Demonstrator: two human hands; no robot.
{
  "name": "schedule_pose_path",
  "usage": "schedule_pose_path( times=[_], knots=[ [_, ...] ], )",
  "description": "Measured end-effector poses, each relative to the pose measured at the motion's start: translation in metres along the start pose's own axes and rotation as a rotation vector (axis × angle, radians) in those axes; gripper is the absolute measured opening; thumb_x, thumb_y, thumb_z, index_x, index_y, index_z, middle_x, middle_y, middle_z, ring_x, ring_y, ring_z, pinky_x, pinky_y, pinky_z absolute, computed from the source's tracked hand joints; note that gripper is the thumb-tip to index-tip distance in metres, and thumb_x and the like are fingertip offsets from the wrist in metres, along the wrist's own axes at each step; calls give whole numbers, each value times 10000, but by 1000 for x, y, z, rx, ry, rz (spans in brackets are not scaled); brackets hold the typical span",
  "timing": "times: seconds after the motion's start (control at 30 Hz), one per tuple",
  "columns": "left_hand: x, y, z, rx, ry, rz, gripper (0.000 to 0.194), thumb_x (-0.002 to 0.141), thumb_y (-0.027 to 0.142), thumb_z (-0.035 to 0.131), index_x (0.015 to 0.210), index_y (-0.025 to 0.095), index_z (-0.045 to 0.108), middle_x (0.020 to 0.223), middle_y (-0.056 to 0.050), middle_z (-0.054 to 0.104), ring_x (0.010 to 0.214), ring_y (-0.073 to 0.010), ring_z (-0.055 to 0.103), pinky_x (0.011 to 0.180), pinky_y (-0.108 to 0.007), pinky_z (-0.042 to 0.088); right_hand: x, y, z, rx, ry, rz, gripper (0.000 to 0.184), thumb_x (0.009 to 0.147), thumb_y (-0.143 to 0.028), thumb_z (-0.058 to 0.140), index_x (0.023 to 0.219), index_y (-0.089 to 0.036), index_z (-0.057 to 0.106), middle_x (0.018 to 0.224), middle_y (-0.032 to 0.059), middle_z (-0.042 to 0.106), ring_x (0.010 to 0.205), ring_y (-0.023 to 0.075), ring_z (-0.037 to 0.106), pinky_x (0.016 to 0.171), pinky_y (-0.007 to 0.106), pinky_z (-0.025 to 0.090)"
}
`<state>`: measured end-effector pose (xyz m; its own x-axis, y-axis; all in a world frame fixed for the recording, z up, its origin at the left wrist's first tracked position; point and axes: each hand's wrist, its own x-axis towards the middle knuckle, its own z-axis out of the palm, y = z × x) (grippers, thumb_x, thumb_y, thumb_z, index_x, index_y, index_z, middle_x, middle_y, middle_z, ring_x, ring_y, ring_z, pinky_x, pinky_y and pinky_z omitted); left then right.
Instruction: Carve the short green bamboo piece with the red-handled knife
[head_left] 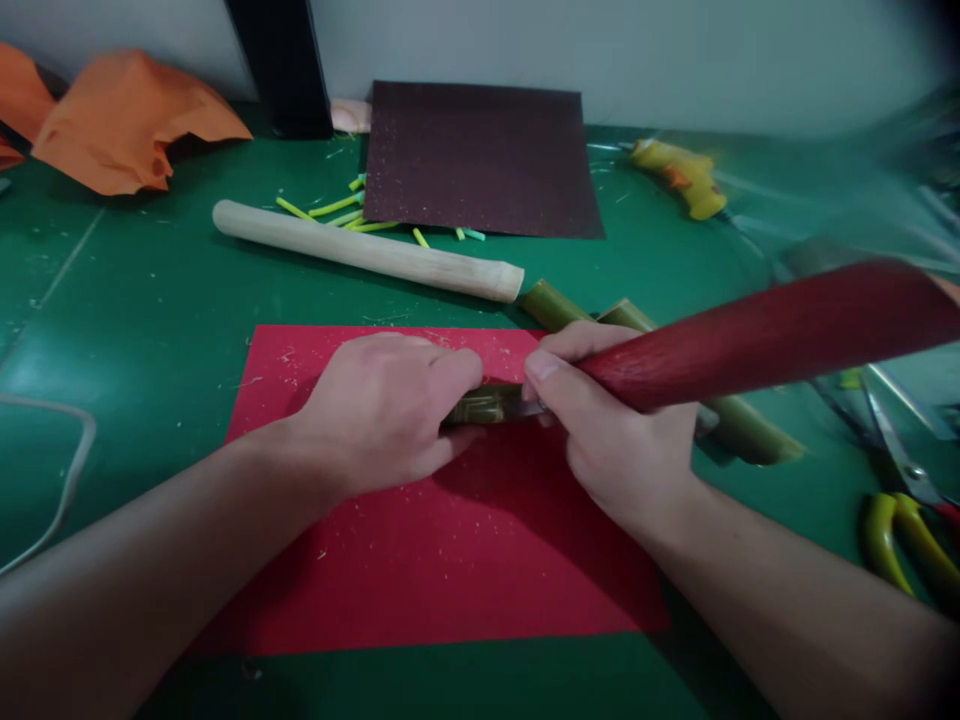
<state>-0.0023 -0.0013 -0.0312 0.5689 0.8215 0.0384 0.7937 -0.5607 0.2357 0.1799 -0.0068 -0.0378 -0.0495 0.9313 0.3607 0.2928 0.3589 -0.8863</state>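
My left hand [382, 410] is closed around a short piece of green bamboo [481, 405] over the red sheet [390, 580]. My right hand [626, 450] grips a knife [772, 330] with a thick red wooden handle that slants up to the right. A bit of its metal blade shows between the hands, against the bamboo's right end. The blade's tip and most of the bamboo are hidden by my fingers. Small pale shavings are scattered on the red sheet.
A pale stick [367, 250] lies behind the sheet, near yellow-green strips [337, 207] and a dark brown sheet [480, 160]. Green bamboo pieces [757, 430], a yellow glue gun [679, 178] and yellow-handled scissors [900, 530] lie to the right. Orange paper [135, 120] is at back left.
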Motion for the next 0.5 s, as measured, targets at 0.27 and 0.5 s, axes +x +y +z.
schedule_pose_path(
  times=[0.27,0.5],
  knots=[
    [3,2,-4,-26,-33,-10,140,860,385,599,895,259,647,772,-44,674,773,-244,656,521,-311,298,0,2,1,18,23,5,246,790,-121,656,593,-262,612,546,-33,578,437,111,501,412,288,447],
    [2,1,-2,-19,-33,-18,154,852,405,622,897,259,642,786,-39,679,787,-241,654,546,-312,320,0,2,1,7,24,8,256,794,-126,654,584,-265,609,539,-32,578,437,116,509,413,292,450]
  ],
)
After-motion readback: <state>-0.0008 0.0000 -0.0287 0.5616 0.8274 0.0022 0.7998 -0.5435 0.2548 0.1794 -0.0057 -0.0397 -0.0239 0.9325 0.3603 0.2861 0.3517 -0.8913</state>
